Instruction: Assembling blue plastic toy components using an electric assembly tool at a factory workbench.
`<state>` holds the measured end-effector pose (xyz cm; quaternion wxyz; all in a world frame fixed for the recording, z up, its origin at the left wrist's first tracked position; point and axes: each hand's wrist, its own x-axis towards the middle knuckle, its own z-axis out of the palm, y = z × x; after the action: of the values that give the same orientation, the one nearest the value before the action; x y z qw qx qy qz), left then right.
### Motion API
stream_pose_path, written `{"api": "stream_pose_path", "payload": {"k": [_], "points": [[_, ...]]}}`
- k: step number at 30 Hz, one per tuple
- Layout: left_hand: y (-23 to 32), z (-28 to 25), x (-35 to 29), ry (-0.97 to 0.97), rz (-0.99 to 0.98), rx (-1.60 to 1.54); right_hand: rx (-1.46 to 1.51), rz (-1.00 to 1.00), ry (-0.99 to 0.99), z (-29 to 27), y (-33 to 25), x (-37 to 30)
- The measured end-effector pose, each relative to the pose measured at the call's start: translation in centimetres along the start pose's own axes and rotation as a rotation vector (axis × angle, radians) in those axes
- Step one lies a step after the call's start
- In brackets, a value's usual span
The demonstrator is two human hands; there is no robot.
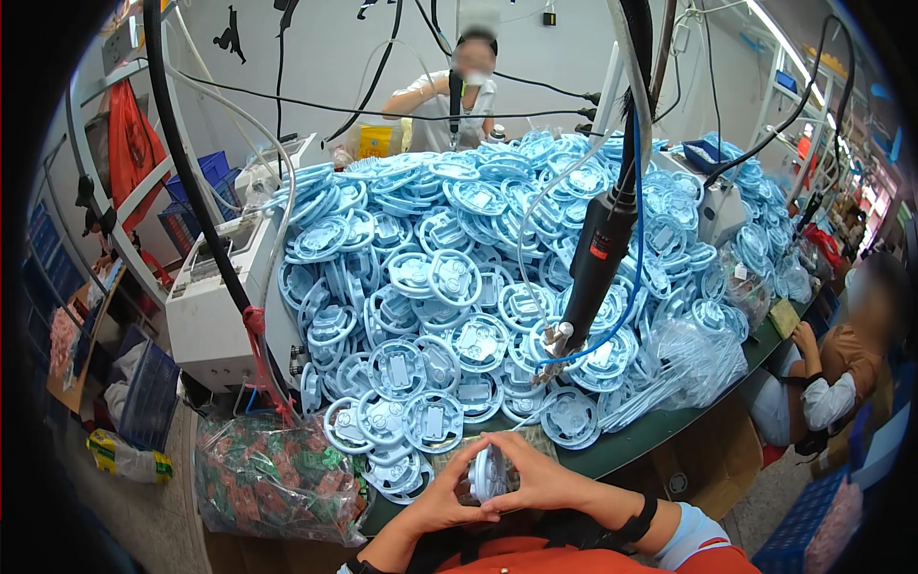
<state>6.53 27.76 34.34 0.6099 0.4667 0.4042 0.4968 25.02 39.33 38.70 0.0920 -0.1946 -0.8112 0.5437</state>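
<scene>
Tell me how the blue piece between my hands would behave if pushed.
The blue piece looks like moulded plastic, so it's probably stiff. Similar pieces piled ahead have open gaps, suggesting low weight. If it shares their round outline, it might roll when stood on edge.

Pale wall [330,62], grey floor [143,502]; green table [626,453], ceiling light strip [784,42]

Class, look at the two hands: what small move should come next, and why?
Probably turn the light-blue part flat: the left hand and right hand hold it on edge, so its broad face points sideways, while the black tool hangs beyond them, tip down.
</scene>
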Motion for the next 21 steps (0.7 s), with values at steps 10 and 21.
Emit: {"api": "stream_pose_path", "payload": {"k": [10, 21], "points": [[-1.3, 0.3, -0.5, 0.101, 0.062, -0.068, -0.119, -0.084, 0.143, 1.5, 0.0, -0.3], [-1.5, -0.1, -0.1, 0.205, 0.117, 0.028, -0.066, -0.016, 0.182, 1.9, 0.1, -0.1]]}}
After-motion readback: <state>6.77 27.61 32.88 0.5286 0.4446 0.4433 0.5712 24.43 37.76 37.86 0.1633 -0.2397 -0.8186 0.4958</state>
